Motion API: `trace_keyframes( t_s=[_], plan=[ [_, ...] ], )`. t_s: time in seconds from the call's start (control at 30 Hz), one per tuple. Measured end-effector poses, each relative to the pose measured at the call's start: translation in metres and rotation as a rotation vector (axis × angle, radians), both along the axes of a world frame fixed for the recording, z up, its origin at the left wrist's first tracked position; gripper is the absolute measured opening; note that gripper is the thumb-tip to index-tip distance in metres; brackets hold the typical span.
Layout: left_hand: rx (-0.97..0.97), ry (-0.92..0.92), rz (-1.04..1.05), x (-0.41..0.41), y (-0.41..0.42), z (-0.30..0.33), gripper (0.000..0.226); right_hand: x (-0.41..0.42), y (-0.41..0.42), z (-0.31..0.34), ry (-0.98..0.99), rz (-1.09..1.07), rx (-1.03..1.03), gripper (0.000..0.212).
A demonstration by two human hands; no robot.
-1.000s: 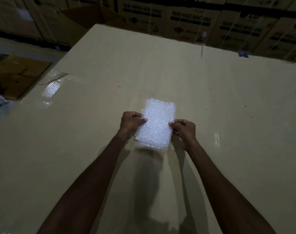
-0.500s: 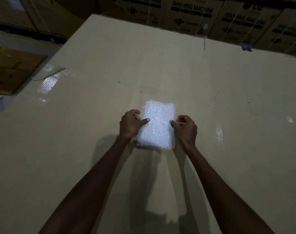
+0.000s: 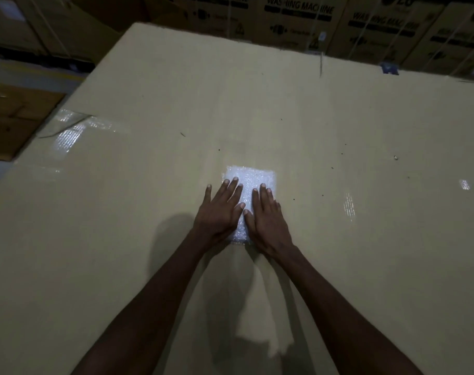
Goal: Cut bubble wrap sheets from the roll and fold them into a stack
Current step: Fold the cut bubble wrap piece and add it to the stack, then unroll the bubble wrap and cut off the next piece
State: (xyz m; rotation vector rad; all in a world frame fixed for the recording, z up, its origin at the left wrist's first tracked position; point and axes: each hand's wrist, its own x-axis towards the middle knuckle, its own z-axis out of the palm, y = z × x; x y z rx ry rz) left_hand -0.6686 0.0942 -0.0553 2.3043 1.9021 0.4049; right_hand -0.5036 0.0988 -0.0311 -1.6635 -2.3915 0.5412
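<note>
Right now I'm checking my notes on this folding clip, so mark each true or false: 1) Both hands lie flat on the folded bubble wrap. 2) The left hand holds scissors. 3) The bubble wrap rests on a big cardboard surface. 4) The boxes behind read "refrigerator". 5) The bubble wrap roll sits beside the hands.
1) True: the left hand and right hand press the folded bubble wrap with straight fingers.
2) False: it holds nothing; no scissors show.
3) True: it lies on the cardboard surface.
4) False: the boxes read "washing machine".
5) False: no roll is in view.
</note>
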Motion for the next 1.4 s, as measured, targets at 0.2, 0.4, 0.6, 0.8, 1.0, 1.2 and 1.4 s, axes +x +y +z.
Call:
trace_keyframes(
  t_s=[0.2,0.4,0.6,0.8,1.0,1.2,1.4],
  plan=[
    [0.014,0.043,0.019,-0.001,-0.004,-0.008,0.058,0.001,0.002,-0.011,-0.009,0.011,0.013,0.08],
    [-0.128,0.061,0.023,0.001,0.003,0.009,0.063,0.007,0.006,0.0,0.021,0.051,-0.063,0.066],
    [-0.128,-0.042,0.032,0.008,-0.008,0.055,0.073,0.046,-0.017,0.041,0.282,0.042,0.021,0.062],
    [-0.044,-0.151,-0.025,0.085,-0.063,0.07,0.07,0.132,-0.069,0.042,0.206,0.017,0.116,0.062],
    [-0.059,-0.222,-0.073,0.201,-0.116,0.065,0.061,0.253,-0.116,0.044,0.162,-0.065,0.174,0.062],
    [-0.039,-0.288,-0.082,0.364,-0.16,0.05,0.06,0.407,-0.171,0.046,0.184,-0.147,0.186,0.07],
    [-0.097,-0.285,-0.192,0.51,-0.197,0.057,0.076,0.549,-0.217,0.051,0.172,-0.261,0.212,0.066]
  ],
)
